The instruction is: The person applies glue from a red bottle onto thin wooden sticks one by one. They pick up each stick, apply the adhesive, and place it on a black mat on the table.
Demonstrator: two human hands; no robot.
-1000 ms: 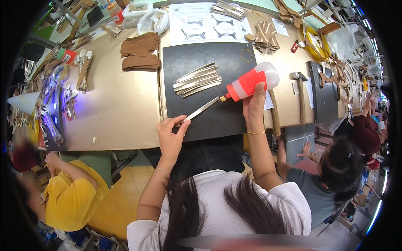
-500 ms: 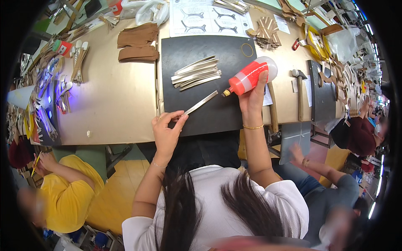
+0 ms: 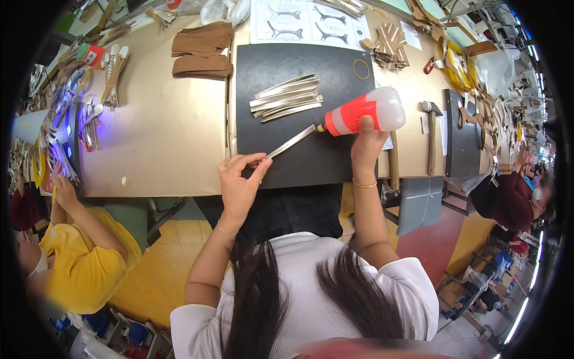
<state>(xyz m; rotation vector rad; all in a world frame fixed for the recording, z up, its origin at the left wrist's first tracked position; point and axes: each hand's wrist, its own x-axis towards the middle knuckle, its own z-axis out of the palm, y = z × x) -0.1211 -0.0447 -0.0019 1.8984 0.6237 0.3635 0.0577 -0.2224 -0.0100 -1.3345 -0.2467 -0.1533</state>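
Observation:
Between thumb and fingers, my left hand [image 3: 241,179] pinches one end of a thin pale strip [image 3: 290,142], which slants up to the right over a black mat [image 3: 263,67]. My right hand [image 3: 368,149] is wrapped round a squeeze bottle [image 3: 353,113] with a red band and a translucent base. The bottle lies nearly level, its narrow nozzle pointing left. The nozzle tip meets the strip's far end; whether anything flows out is too small to see. A pile of similar strips [image 3: 287,99] rests on the mat just beyond.
Brown leather pieces [image 3: 202,51] lie at the back left. A printed drawing sheet [image 3: 311,23] is beyond the mat, with a rubber band [image 3: 360,69] near its corner. To the right are a hammer [image 3: 431,134] and bundled strips [image 3: 391,48]. A person in yellow [image 3: 89,257] works at the left.
My right hand has brought the bottle's nozzle to the strip's far end and tipped the bottle flatter. My left hand keeps its pinch. The person at the right has gone out of view.

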